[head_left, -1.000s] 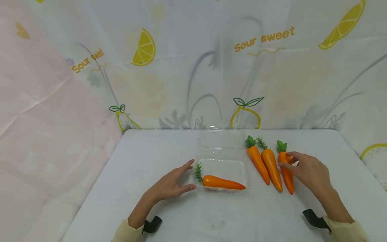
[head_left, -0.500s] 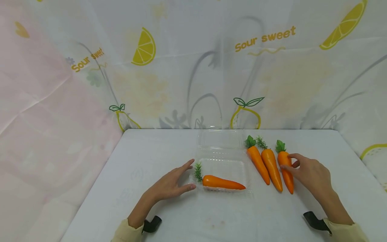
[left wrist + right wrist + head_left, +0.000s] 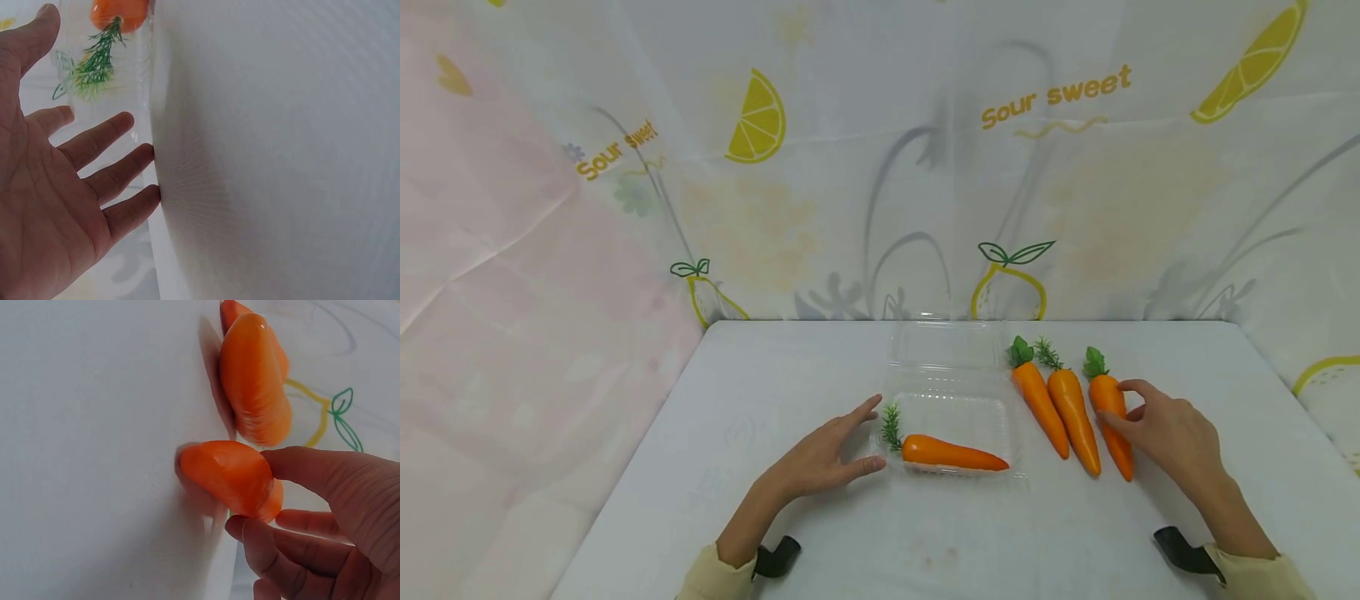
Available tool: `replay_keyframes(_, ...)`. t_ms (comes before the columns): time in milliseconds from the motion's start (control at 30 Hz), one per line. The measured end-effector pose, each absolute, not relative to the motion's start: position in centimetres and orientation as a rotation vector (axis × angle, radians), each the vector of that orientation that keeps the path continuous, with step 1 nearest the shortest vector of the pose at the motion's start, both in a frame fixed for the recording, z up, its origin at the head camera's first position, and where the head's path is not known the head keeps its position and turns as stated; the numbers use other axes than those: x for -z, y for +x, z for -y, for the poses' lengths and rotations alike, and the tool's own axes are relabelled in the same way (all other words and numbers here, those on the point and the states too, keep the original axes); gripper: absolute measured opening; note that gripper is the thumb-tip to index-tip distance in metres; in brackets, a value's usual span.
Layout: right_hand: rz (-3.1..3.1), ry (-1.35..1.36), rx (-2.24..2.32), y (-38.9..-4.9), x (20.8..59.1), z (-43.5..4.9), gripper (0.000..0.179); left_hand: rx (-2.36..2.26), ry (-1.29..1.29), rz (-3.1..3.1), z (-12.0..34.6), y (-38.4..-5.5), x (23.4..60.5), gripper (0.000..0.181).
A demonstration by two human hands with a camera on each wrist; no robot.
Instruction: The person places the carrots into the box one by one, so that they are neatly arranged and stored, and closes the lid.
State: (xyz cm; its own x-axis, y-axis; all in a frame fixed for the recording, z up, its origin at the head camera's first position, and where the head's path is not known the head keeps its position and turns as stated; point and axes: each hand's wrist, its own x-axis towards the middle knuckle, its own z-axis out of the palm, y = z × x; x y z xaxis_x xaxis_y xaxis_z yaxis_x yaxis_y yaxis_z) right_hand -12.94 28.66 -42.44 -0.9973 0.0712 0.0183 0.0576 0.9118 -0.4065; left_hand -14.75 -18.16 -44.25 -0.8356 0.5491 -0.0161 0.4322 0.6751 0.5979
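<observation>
My right hand [image 3: 1176, 425] pinches the rightmost carrot [image 3: 1108, 396] between thumb and fingers; its leafy green top points toward the back of the table. In the right wrist view the same carrot [image 3: 231, 475] sits between the thumb and fingertips, low over the white surface. My left hand [image 3: 820, 458] has its fingers spread, with the fingertips at the left side of a clear plastic clamshell box [image 3: 962, 408]. Inside that box, one carrot [image 3: 951, 452] lies crosswise along the front, its feathery green top toward my left hand. The left wrist view shows the palm and extended fingers [image 3: 119, 172].
Two more carrots, one leafy-topped [image 3: 1041, 408] and one feathery-topped [image 3: 1075, 421], lie side by side between the box and my right hand. The clear lid [image 3: 947, 343] is folded back behind the box. A printed curtain [image 3: 850, 208] hangs at the table's back edge.
My right hand has closed its thumb and fingers on the rightmost carrot, whose tip has swung slightly to the right. The left hand and the box have stayed in place.
</observation>
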Motion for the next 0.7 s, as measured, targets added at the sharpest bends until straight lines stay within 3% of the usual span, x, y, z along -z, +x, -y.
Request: replay_keyframes(700,2.944,-0.062,-0.814,-12.8,41.3,-28.4,0.064,-0.879,0.789,-2.696,18.1,-14.7,44.2,0.089)
